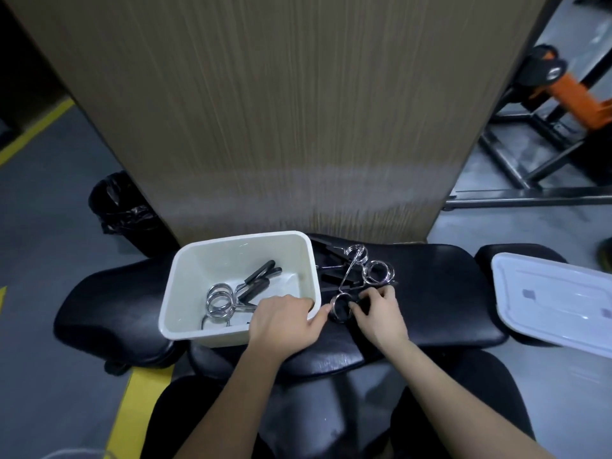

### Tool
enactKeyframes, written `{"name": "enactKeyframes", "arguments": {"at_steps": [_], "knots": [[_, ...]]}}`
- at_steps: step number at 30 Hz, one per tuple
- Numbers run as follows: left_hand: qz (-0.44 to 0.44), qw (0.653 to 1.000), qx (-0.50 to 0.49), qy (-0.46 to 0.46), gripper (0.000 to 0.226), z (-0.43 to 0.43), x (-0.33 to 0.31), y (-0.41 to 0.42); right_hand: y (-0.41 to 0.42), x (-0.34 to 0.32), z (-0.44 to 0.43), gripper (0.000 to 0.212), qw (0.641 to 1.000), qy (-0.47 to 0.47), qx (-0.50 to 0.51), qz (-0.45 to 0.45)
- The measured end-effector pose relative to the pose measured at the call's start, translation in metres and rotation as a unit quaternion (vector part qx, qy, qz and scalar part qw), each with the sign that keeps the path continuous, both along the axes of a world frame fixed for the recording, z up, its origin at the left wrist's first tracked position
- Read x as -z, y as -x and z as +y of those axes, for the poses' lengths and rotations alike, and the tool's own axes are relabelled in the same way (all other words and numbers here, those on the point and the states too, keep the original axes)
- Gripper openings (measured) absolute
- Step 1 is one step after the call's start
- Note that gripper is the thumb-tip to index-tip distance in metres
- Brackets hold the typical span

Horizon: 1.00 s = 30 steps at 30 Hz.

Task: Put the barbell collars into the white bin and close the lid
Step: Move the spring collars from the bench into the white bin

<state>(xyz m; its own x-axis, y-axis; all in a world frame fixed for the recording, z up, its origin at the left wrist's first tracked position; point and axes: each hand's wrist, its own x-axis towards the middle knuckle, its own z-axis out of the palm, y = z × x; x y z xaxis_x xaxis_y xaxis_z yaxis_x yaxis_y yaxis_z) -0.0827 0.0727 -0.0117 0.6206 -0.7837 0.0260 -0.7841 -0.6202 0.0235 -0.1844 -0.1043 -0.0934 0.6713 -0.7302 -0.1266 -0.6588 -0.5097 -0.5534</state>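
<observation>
Chrome under the right fingertips [366,298]: pinched on the ring of a spring collar [341,308] lying on the bench pad [440,293], just beside the right wall of the white bin [238,339]. Not lifted, as far as could be judged; the black handles vanished against the black pad, so the exact hold could not be told. Right hand [381,321] half closed around that ring, thumb toward the bin.

Left hand [284,324] draped over the bin's near right corner, fingers curled over the rim and thumb outside, touching the same ring or nearly so; gripped only the bin, steadying it.

Inside the bin, collars already dropped [220,303], chrome coils near the front wall and black grips angled toward the back. More collars [377,271] heaped on the pad behind the right hand, wires crossed. White lid [549,303] well apart, at the far right end of the bench, overhanging its edge.

Risks judged from that: interlocked wires could have dragged a second collar off the pad; a loose pinch on smooth chrome could have slipped; the bin, overhanging the pad's near edge, could have tipped; the lid could have slid off.
</observation>
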Motion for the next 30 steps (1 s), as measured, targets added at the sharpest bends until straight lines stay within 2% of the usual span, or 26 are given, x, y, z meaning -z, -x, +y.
{"name": "enactKeyframes", "arguments": {"at_steps": [2, 3, 4, 7, 10, 13, 16, 19, 22, 25, 27, 30], "knots": [[0.003, 1.000, -0.002, 0.001, 0.056, 0.000, -0.001, 0.000, -0.008, -0.004, 0.005, 0.038, 0.992, 0.128, 0.013, -0.020], [0.003, 1.000, -0.003, 0.000, 0.056, -0.001, -0.002, 0.001, -0.013, -0.009, 0.006, 0.039, 0.985, 0.171, 0.011, -0.035], [0.001, 1.000, -0.003, 0.000, 0.055, -0.002, -0.002, 0.001, -0.018, -0.013, 0.007, 0.041, 0.984, 0.177, -0.002, -0.037], [0.000, 1.000, -0.002, 0.004, 0.055, -0.002, -0.003, 0.002, -0.032, -0.015, 0.007, 0.060, 0.998, 0.028, -0.055, 0.024], [-0.006, 1.000, 0.003, 0.001, 0.056, -0.001, -0.003, 0.003, -0.036, -0.011, 0.005, 0.061, 0.996, -0.075, -0.042, 0.022], [-0.007, 1.000, 0.003, 0.000, 0.057, -0.001, -0.002, 0.003, -0.035, -0.012, 0.011, 0.064, 0.994, -0.100, -0.031, 0.033], [0.003, 1.000, 0.002, 0.004, 0.058, 0.000, -0.003, 0.004, -0.030, -0.011, 0.022, 0.078, 0.994, -0.063, -0.068, 0.052], [0.001, 1.000, 0.001, 0.017, 0.060, 0.001, -0.003, 0.003, -0.026, -0.014, 0.023, 0.069, 0.996, -0.047, -0.064, 0.038], [0.006, 1.000, 0.005, 0.023, 0.059, 0.002, -0.004, 0.003, -0.025, -0.032, 0.015, 0.062, 0.995, -0.086, -0.034, -0.028], [0.009, 0.999, 0.005, 0.032, 0.058, 0.002, -0.007, 0.005, -0.021, -0.065, 0.001, 0.048, 0.978, -0.166, -0.036, -0.120], [0.014, 0.999, -0.001, 0.030, 0.058, 0.002, -0.010, 0.006, -0.016, -0.085, -0.007, 0.035, 0.954, -0.244, -0.030, -0.173], [0.022, 0.999, -0.004, 0.024, 0.059, 0.003, -0.012, 0.006, -0.009, -0.103, -0.014, 0.026, 0.890, -0.367, 0.033, -0.269]]}}
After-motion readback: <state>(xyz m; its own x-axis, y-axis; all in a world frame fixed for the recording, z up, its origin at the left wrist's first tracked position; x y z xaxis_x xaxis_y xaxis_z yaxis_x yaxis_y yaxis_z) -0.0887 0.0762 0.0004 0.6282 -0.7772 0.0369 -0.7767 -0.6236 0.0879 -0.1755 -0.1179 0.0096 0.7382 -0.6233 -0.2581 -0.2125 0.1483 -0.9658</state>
